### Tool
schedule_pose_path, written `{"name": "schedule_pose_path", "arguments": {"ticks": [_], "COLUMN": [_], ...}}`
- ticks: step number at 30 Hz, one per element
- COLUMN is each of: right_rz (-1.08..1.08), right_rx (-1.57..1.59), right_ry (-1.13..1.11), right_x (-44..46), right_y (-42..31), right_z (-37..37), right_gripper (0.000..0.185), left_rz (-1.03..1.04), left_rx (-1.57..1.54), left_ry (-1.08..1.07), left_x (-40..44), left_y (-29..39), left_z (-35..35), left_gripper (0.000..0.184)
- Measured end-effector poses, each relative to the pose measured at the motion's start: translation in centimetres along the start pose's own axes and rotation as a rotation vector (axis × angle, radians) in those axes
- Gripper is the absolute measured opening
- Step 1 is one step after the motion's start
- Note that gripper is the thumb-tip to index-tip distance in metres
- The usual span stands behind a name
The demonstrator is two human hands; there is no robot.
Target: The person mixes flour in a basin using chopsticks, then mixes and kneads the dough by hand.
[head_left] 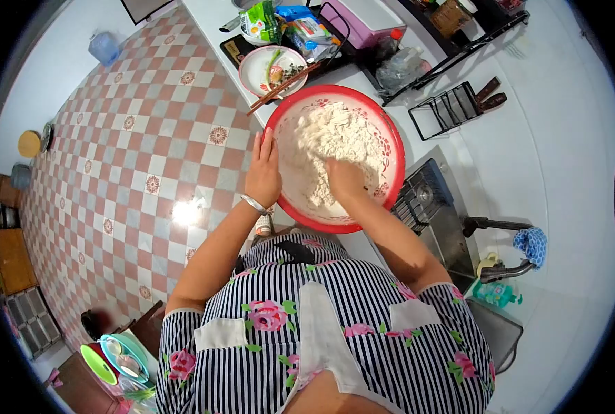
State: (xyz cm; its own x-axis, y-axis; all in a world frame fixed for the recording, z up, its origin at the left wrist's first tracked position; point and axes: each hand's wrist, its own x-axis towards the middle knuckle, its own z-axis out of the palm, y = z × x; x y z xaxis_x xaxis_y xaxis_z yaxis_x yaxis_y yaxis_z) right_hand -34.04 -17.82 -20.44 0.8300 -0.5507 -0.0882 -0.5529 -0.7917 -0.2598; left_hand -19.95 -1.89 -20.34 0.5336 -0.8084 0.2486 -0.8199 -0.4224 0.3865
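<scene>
A wide red-rimmed enamel basin (396, 131) with a white, patterned inside holds a heap of pale, crumbly flour (342, 134). My left hand (263, 170) lies against the basin's left rim, its fingers stretched out along the edge. A silvery bracelet circles that wrist. Inside the basin, my right hand (345, 181) reaches down into the flour, and its fingertips are hidden there. Just beyond the rim stands a white plate (251, 71) bearing a green onion and small dark bits. A pair of brown chopsticks (280, 90) rests across that plate.
Bagged goods (311, 34) and a pink bin (366, 21) stand at the back of the counter. On the right are a knife rack (445, 110), a sink with a drain basket (424, 196), a faucet (497, 224) and a green bottle (493, 294). Checkered floor (149, 152) lies left.
</scene>
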Motion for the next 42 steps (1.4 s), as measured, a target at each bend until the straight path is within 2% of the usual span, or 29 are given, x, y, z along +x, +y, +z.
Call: {"name": "schedule_pose_path", "arguments": {"ticks": [3,5,9,12,14,16,17,19,20,21,22,25,28,30,34,37,40,42], "right_rz": [-0.148,-0.159,-0.122,-0.215,-0.133,0.059,0.088,0.156,0.138,0.217,0.297,0.341,0.26,0.158,0.086,0.229,0.4,0.421], "right_rx": [-0.079,-0.145,-0.088,-0.139,-0.153,-0.101,-0.126,-0.244,-0.242,-0.229,-0.216,-0.184,-0.312,-0.237,-0.236,-0.315,-0.385,-0.326], "right_ry": [-0.179,-0.23,-0.387,-0.251,-0.201,-0.187,-0.196,-0.174,-0.107,-0.088,-0.074,-0.055,-0.125,-0.141,-0.165,-0.274,-0.244,-0.161], "right_x": [-4.7,-7.1,-9.4,-7.0,-2.4,1.1,1.8,1.3,1.4,1.3,1.3,2.6,2.4,-0.1,-5.8,-6.4,-3.9,-0.9], "right_y": [0.9,2.8,3.3,2.1,2.2,1.9,2.3,3.0,5.9,7.3,8.0,8.8,5.3,3.4,4.6,6.8,7.8,8.8], "right_z": [-2.1,-3.8,-6.9,-3.0,-0.3,-1.4,-2.6,-6.9,-6.2,-7.5,-8.4,-6.9,-4.1,-4.5,-5.6,-8.9,-10.6,-8.2], "right_gripper": [0.019,0.02,0.024,0.028,0.03,0.026,0.028,0.032,0.033,0.029,0.025,0.025,0.025,0.023,0.022,0.023,0.025,0.025], "left_rz": [0.002,-0.012,-0.03,-0.005,0.0,-0.002,-0.004,-0.002,0.005,0.007,0.006,-0.004,-0.013,-0.013,-0.005,-0.032,-0.024,-0.027], "left_rx": [-0.012,-0.016,-0.035,-0.031,-0.03,-0.039,-0.038,-0.037,-0.046,-0.056,-0.068,-0.05,-0.018,-0.056,-0.033,-0.039,-0.043,-0.041], "left_ry": [-0.009,-0.021,0.002,0.019,0.022,0.014,0.008,-0.001,0.018,0.034,0.046,0.021,-0.027,-0.013,0.003,-0.014,0.02,0.001], "left_x": [0.0,0.0,-0.1,-0.1,0.0,0.0,-0.1,0.0,0.3,0.2,0.0,0.1,0.1,0.1,0.0,0.0,0.0,0.0], "left_y": [0.1,0.2,0.3,0.1,0.1,0.1,0.2,0.2,0.2,0.2,0.3,0.0,0.2,0.2,0.1,0.3,0.4,0.5], "left_z": [-0.4,-0.5,-0.2,0.0,0.0,-0.2,-0.2,-0.2,-0.2,-0.2,0.0,0.3,-0.2,-0.2,0.0,-0.3,-0.1,-0.2], "left_gripper": [0.06,0.058,0.055,0.056,0.056,0.056,0.056,0.057,0.057,0.058,0.058,0.061,0.063,0.064,0.065,0.065,0.065,0.064]}}
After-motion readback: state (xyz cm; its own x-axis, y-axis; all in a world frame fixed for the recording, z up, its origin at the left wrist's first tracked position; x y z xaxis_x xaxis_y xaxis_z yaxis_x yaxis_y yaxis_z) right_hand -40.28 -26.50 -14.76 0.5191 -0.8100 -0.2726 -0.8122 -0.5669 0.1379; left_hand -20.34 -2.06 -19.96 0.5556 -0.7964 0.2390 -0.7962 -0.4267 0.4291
